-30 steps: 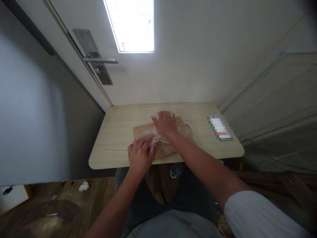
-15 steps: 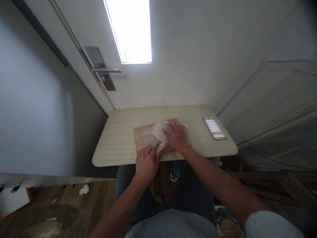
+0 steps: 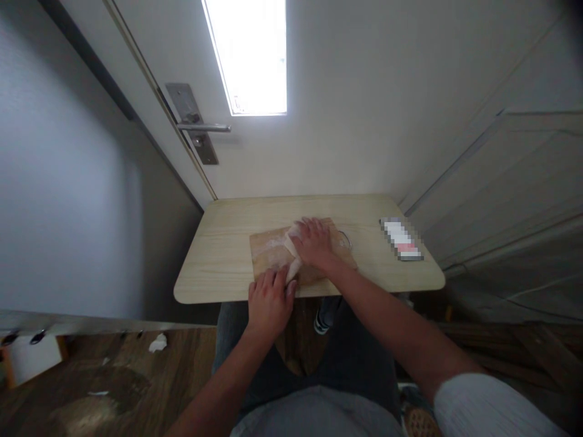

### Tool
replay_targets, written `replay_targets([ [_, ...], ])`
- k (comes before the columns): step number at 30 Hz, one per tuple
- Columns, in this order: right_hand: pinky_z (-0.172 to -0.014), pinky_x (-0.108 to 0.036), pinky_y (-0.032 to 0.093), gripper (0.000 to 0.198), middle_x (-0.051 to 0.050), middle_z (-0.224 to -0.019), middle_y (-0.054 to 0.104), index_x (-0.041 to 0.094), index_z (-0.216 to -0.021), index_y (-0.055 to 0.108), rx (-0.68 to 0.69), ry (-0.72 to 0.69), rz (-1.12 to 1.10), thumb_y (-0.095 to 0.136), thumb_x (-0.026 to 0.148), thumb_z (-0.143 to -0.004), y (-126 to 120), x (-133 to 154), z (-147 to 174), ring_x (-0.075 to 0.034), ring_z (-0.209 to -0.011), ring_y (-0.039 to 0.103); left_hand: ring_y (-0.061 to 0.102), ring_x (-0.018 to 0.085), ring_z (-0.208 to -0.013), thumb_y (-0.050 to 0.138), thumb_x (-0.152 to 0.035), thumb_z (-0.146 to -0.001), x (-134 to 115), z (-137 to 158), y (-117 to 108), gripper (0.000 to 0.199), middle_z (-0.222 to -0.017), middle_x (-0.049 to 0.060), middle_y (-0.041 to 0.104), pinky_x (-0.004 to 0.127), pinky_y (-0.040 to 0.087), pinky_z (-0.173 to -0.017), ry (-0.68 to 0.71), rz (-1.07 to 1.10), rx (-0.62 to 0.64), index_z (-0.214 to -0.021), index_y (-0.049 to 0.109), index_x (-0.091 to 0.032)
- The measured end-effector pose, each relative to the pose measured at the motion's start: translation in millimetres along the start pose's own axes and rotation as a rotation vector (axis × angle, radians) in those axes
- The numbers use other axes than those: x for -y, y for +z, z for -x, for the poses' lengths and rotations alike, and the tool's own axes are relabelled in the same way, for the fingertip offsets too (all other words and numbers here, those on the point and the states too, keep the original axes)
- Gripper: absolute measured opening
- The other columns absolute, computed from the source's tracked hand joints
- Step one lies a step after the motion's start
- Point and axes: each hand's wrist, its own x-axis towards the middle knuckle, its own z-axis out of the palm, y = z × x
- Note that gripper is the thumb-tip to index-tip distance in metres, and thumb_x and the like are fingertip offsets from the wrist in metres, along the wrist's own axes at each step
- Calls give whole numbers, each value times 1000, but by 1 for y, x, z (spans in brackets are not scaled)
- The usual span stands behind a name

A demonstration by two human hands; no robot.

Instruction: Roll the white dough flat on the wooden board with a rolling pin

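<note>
Right hand (image 3: pixel 314 241) has slid over more of the dough (image 3: pixel 295 265), fingers a bit apart. Left hand (image 3: pixel 272 296) touches the dough's tip at the board's (image 3: pixel 262 258) near edge; whether it pinches, nobody can tell. It looks like kneading; another push would need a steady left hand.

- Left hand (image 3: pixel 272 298): nearer the body, palm down, fingers bent.
- Right hand (image 3: pixel 314 243): farther forward, palm down, fingers extended.
- Left forearm (image 3: pixel 228 376), right forearm (image 3: pixel 387 312): both angled inward.
</note>
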Motion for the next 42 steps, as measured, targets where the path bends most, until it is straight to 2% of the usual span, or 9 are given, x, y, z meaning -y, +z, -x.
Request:
replay_targets([
  [9,-114,-55,21,54,-8,-151,48,24,-140,52,17,25,-57,35,57,-100,6,21,-28,-31,-140,35,56,27,-111,48,-42,-98,16,-5,3,39,-120,9,63,39,42,-85,-36,10,-3,-133,56,-27],
  [17,-113,-57,22,59,-12,-146,52,22,-137,55,-31,11,-62,33,61,-99,16,36,-47,-32,-136,40,57,28,-103,49,-44,-97,27,-8,1,37,-112,9,65,40,41,-82,-85,37,27,-128,60,-27],
  [28,-109,-63,23,60,-18,-137,57,16,-132,58,26,31,-14,32,59,-100,17,51,-64,-37,-130,43,56,26,-104,50,-43,-97,37,-9,2,40,-113,8,65,38,40,-81,-111,67,-9,-134,56,-29],
  [34,-104,-54,31,60,-19,-124,64,13,-122,62,-27,57,-54,31,58,-100,17,60,-73,-33,-119,51,58,25,-98,44,-45,-100,43,-11,0,42,-103,5,67,37,38,-77,-103,43,2,-140,52,-37],
  [38,-99,-48,35,59,-18,-117,67,13,-118,65,-31,100,-100,32,58,-100,19,58,-78,-32,-114,55,60,24,-97,45,-47,-99,47,-15,-4,41,-98,6,67,35,37,-75,-109,63,26,-137,56,-37],
  [42,-94,-43,38,56,-15,-111,70,16,-113,68,6,46,-109,32,56,-101,16,50,-74,-29,-108,58,60,24,-95,47,-46,-98,49,-16,-7,40,-97,6,66,35,38,-74,-105,70,37,-136,57,-38],
])
